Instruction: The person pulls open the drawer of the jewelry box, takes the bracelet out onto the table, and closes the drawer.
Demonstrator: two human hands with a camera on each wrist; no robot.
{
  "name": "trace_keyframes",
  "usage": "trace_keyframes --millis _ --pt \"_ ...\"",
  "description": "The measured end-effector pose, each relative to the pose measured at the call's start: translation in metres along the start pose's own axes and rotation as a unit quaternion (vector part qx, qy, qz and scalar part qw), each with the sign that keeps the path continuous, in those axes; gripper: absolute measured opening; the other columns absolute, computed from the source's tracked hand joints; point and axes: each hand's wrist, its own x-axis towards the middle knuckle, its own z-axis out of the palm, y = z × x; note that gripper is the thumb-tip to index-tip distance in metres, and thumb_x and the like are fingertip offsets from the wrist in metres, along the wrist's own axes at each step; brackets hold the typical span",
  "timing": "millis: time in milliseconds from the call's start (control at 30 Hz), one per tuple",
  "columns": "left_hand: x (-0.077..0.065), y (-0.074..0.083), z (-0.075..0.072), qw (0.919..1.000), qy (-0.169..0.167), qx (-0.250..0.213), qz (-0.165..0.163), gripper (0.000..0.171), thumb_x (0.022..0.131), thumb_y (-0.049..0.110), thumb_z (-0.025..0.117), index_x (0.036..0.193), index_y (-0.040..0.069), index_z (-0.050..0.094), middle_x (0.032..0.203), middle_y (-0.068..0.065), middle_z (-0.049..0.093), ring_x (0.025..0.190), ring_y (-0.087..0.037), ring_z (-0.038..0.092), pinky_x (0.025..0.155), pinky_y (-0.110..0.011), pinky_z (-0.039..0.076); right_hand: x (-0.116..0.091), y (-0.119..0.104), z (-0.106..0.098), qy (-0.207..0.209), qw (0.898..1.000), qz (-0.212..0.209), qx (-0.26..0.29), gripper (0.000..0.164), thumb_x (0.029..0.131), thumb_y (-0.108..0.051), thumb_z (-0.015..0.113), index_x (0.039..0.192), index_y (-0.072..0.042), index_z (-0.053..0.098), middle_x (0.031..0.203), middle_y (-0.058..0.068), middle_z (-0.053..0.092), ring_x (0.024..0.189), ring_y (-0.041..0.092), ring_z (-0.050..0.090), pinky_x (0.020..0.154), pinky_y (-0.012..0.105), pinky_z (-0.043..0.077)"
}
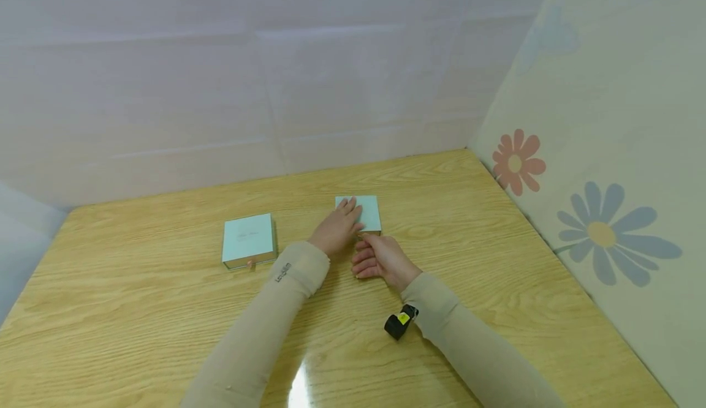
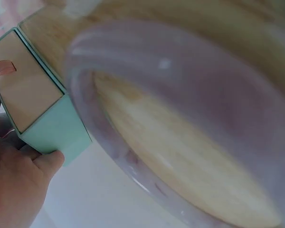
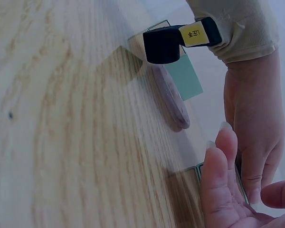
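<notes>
On top of a mint-green box [image 1: 371,207] lies my left hand [image 1: 335,229], palm down with fingers spread straight across the lid. In the left wrist view this box shows a tan drawer front [image 2: 26,85], closed, with a small pinkish pull tab [image 2: 5,67]. One finger [image 2: 50,162] of the left hand lies at the box's upper side edge. My right hand [image 1: 386,260] is at the front, its fingertips close beside the tab and its fingers loosely bent. The right wrist view shows its fingers and thumb [image 3: 278,194] apart.
A second mint-green box [image 1: 248,236] with a pull tab sits to the left on the wooden table [image 1: 138,334]. A pale purple ring, like a bangle [image 3: 173,97], is near that box; my left sleeve hides it in the head view. A light backdrop [image 1: 165,89] borders the table.
</notes>
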Motion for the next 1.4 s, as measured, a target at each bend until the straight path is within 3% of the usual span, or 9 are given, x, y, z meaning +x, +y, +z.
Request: trace_keyframes --millis 733,1033,1400 --pt "0.003 0.006 -0.004 0.9990 -0.010 -0.027 -0.033 0.055 0.105 0.024 0.044 0.149 -0.006 0.029 0.158 -0.022 0.015 0.147 -0.034 0.008 0.118 -0.041 0.015 0.007 -0.002 0.000 0.011 1.000 0.002 -0.003 0.042 0.107 -0.029 0.039 0.117 0.009 0.051 0.074 0.006 0.064 0.059 0.014 0.065 0.055 0.027 0.057" --pt "0.003 0.009 0.000 0.9990 0.009 -0.009 -0.044 0.054 0.105 0.023 0.044 0.147 -0.009 0.032 0.156 -0.025 0.018 0.145 -0.038 0.012 0.117 -0.041 0.018 0.010 -0.001 0.000 0.020 1.000 0.007 0.003 0.038 0.107 -0.024 0.038 0.115 0.010 0.052 0.074 0.007 0.063 0.058 0.015 0.065 0.054 0.027 0.057" --pt "0.003 0.018 -0.001 0.9971 0.006 0.015 -0.074 0.054 0.104 0.025 0.045 0.146 -0.008 0.035 0.155 -0.025 0.022 0.144 -0.037 0.018 0.116 -0.041 0.022 0.013 0.002 -0.002 0.033 0.999 0.011 0.012 0.038 0.106 -0.028 0.041 0.113 0.007 0.053 0.074 0.008 0.064 0.058 0.015 0.065 0.054 0.027 0.056"
